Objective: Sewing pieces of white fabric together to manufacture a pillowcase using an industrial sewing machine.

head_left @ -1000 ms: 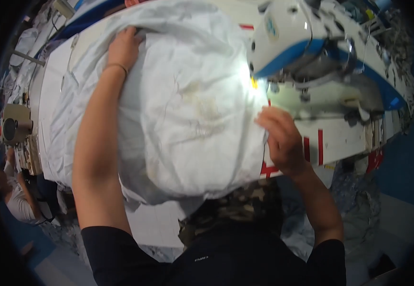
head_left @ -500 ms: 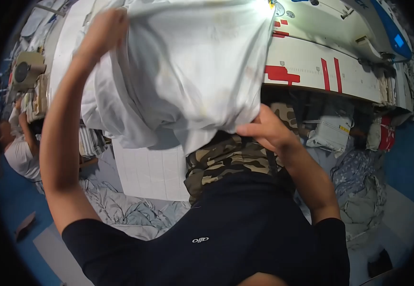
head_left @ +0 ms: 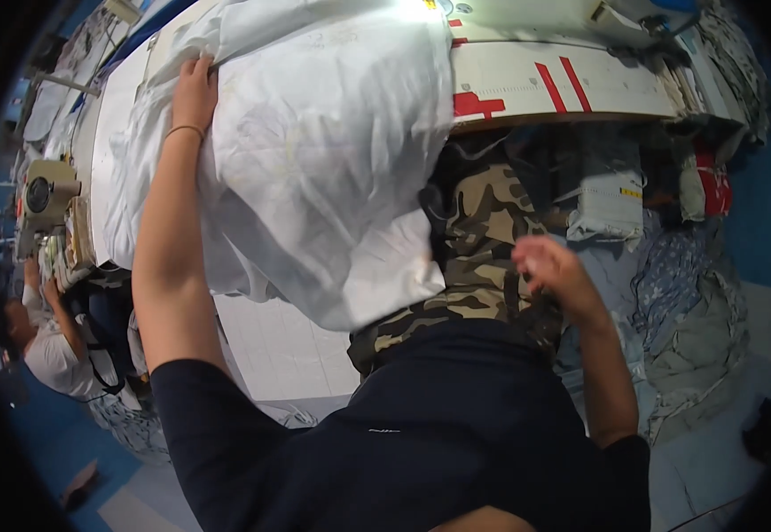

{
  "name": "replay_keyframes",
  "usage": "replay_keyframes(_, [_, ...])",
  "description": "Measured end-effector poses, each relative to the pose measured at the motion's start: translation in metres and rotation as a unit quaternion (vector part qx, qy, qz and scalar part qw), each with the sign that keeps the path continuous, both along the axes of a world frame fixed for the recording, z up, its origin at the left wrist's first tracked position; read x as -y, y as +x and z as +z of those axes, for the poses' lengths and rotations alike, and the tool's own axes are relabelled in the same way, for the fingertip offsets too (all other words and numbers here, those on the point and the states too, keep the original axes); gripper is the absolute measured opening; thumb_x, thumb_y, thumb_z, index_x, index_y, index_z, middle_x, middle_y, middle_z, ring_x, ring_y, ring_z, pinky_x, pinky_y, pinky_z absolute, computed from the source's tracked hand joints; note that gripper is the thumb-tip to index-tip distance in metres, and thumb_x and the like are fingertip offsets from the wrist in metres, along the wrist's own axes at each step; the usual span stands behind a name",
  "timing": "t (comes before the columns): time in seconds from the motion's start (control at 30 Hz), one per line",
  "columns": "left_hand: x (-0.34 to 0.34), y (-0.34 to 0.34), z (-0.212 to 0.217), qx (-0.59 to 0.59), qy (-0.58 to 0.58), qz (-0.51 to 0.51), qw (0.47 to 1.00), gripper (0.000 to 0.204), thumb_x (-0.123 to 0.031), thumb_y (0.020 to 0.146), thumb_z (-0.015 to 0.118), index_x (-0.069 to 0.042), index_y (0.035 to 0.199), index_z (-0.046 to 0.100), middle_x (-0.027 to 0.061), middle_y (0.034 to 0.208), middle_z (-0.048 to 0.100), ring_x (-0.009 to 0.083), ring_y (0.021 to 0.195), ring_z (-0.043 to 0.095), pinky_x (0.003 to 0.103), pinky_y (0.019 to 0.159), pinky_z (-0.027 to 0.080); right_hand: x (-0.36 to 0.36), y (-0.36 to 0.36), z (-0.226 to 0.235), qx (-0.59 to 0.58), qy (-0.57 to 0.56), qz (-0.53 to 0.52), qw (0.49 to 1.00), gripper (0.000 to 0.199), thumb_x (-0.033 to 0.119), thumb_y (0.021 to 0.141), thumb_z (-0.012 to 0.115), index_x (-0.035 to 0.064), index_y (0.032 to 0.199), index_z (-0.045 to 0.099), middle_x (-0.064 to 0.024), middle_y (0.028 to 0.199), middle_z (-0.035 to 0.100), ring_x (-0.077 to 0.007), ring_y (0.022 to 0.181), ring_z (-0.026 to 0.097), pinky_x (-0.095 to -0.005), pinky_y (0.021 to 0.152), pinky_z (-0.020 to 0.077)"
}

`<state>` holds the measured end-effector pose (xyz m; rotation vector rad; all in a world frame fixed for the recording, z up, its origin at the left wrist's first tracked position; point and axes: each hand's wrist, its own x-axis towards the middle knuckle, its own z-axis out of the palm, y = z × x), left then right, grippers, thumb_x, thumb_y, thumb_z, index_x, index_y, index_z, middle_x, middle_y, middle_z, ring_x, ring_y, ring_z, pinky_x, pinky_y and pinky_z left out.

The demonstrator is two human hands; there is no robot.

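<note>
A large white cloth with faint stains spreads over the left part of the white worktable. It hangs over the front edge, and one corner falls beside my camouflage-clad legs. My left hand lies on the cloth near its far left side, fingers stretched forward next to a fold. Away from the cloth, my right hand hovers over the right side of my lap. Its fingers are loosely curled and apart, slightly blurred, with nothing in them.
Part of a sewing machine shows at the top right, and red tape strips mark the tabletop. Below the right side are a wrapped white bundle and heaped fabric. Another person sits at the far left by another machine.
My right hand has let go of the cloth's near right corner and drawn back to the right. The cloth has dropped flatter onto the table, and my left hand has come down on it.
</note>
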<state>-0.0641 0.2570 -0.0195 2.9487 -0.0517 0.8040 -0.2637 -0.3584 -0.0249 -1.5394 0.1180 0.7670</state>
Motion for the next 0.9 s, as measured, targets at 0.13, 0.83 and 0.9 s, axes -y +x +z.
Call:
replay_keyframes(0.13, [-0.001,-0.01,0.02,-0.072,-0.04,-0.028,0.996,0.036,-0.012,0.091,0.064,-0.005,0.126,0.063,0.0206,0.126,0.061,0.041,0.112,0.061,0.044,0.098,0.05,-0.042,0.072,-0.031,0.15,0.053,0.025,0.987,0.054,0.015,0.095,0.067,0.0021,0.143,0.047,-0.0129,0.141,0.054,-0.0171,0.118,0.058,-0.0309,0.095,0.0494])
replay_keyframes(0.83, [0.159,-0.142,0.038,-0.078,-0.049,-0.031,0.995,0.039,-0.029,0.1,0.059,0.002,0.124,0.06,0.0253,0.124,0.062,0.0416,0.114,0.061,0.044,0.095,0.049,-0.067,-0.006,0.035,0.084,0.104,0.086,0.987,0.029,0.003,0.092,0.069,-0.0036,0.121,0.066,-0.0074,0.11,0.072,-0.015,0.094,0.068,-0.0292,0.086,0.0547])
replay_keyframes(0.9, [0.206,-0.143,0.071,-0.15,-0.279,-0.043,0.947,0.041,-0.032,0.101,0.058,0.002,0.123,0.063,0.0261,0.131,0.061,0.0403,0.121,0.059,0.04,0.099,0.049,-0.078,-0.002,0.053,0.208,0.061,0.157,0.964,0.025,0.008,0.092,0.071,0.0024,0.116,0.069,-0.0089,0.099,0.073,-0.0188,0.083,0.069,-0.0306,0.075,0.054])
